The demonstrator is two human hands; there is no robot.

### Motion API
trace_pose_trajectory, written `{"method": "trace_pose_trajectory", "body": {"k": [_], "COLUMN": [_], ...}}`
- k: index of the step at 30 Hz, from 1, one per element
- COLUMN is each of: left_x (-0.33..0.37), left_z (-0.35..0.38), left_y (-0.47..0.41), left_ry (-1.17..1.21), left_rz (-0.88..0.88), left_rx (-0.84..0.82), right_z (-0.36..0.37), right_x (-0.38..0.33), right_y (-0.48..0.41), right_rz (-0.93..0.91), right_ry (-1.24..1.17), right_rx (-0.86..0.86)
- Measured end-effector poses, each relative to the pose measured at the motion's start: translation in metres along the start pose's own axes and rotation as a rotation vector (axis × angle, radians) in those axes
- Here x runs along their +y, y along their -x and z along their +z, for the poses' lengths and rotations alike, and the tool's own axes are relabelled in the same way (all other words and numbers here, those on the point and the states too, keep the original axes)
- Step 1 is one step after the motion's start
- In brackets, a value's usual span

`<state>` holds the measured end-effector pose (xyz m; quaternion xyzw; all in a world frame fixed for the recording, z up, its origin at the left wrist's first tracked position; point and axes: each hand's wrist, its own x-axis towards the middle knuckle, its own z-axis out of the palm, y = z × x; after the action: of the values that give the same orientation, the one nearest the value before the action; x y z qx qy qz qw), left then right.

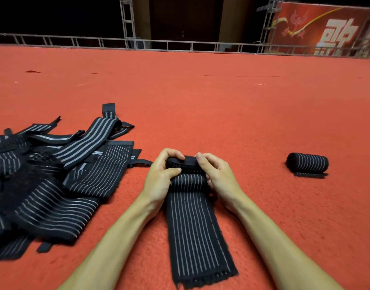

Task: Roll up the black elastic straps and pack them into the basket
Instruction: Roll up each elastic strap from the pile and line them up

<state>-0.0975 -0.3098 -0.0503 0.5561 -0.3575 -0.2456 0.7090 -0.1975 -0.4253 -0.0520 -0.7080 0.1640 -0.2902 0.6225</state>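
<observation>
Striped black elastic strap point(197, 225) lies flat on fuzzy red carpet point(200, 105). Left hand point(161, 178) and right hand point(218, 176) pinch its rolled end. A finished cylinder roll point(307, 164) sits apart.

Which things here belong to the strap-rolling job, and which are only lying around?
Job: half-rolled strap, gripped by left hand and right hand; pile of loose straps; finished roll.
Lying about: red carpet; metal railing; red banner.
</observation>
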Motion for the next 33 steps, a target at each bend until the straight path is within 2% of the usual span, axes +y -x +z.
{"method": "trace_pose_trajectory", "body": {"k": [10, 22, 25, 29, 33], "left_x": [-0.003, -0.001, 0.001, 0.004, 0.004], "left_z": [0.007, 0.007, 0.005, 0.004, 0.002], "left_y": [-0.002, 0.002, 0.002, 0.003, 0.003], "left_ry": [0.0, 0.055, 0.055, 0.03, -0.007], "left_rz": [-0.077, -0.113, -0.081, -0.041, 0.01], "left_rx": [-0.027, 0.019, 0.033, 0.018, 0.019], "right_z": [-0.004, -0.008, -0.008, -0.004, -0.001], "right_x": [-0.002, -0.002, -0.003, 0.001, -0.001], "right_y": [0.001, 0.001, 0.0, -0.001, 0.002], "right_rz": [0.04, -0.032, -0.034, -0.034, 0.074], "right_ry": [-0.334, -0.401, -0.368, -0.02, -0.021], "right_rx": [-0.033, -0.069, -0.068, 0.022, 0.037]}}
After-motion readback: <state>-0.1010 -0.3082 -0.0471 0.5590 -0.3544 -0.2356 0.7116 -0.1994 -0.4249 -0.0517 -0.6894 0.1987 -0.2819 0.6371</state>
